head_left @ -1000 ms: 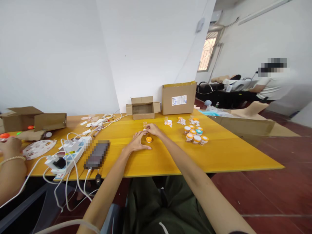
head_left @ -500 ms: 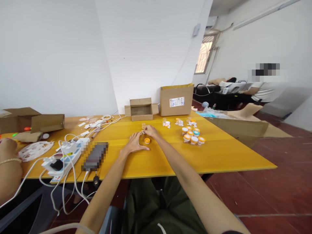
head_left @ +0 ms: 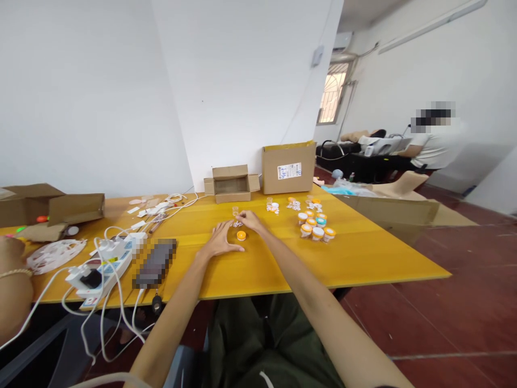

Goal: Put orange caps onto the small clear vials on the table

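Note:
My left hand [head_left: 220, 241] lies on the table with its fingers stretched out and the thumb spread wide. Just right of it sits an orange lid [head_left: 241, 235], inside the gap between my two hands. Small white pieces [head_left: 237, 224] are scattered beyond the lid, close to my left fingertips. My right hand [head_left: 249, 220] reaches over these pieces with its fingers pinched together; whatever is between them is too small to make out. Behind the fingers stands a small clear jar [head_left: 235, 210].
Several capped jars [head_left: 317, 233] cluster on the right, with small heaps of white pieces [head_left: 294, 205] behind. Cardboard boxes [head_left: 288, 178] stand along the wall. A power strip [head_left: 117, 267], cables and a phone [head_left: 155, 263] lie left. Another person's arm [head_left: 14, 285] rests far left.
The view has shifted slightly. My right fingers have moved a little, and more of the white pieces shows between my hands. My left hand stays spread in place.

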Demonstrator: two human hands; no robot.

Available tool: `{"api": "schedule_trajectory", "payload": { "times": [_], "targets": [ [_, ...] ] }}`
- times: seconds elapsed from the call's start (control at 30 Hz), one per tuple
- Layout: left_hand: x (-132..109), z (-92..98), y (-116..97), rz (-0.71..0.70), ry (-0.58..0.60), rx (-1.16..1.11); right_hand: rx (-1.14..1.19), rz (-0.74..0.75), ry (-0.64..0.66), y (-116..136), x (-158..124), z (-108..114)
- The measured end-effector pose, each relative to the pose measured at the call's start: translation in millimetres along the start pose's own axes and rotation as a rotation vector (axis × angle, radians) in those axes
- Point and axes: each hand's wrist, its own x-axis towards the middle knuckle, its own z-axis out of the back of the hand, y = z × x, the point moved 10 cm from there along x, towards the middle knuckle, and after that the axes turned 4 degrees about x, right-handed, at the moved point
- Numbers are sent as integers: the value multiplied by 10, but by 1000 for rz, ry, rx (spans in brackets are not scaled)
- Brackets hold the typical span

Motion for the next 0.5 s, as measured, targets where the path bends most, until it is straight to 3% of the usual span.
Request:
{"api": "schedule_trajectory", "payload": {
  "times": [0.17, 0.37, 0.5],
  "targets": [
    [-41, 90, -9, 15, -37, -95, 199, 119, 72, 27, -94, 26],
    [-7, 253, 75, 52, -176, -110, 58, 206, 95, 158, -178, -18],
    [56, 215, 25, 23, -159, 26, 19, 214, 68, 210, -218, -17]
  ]
}}
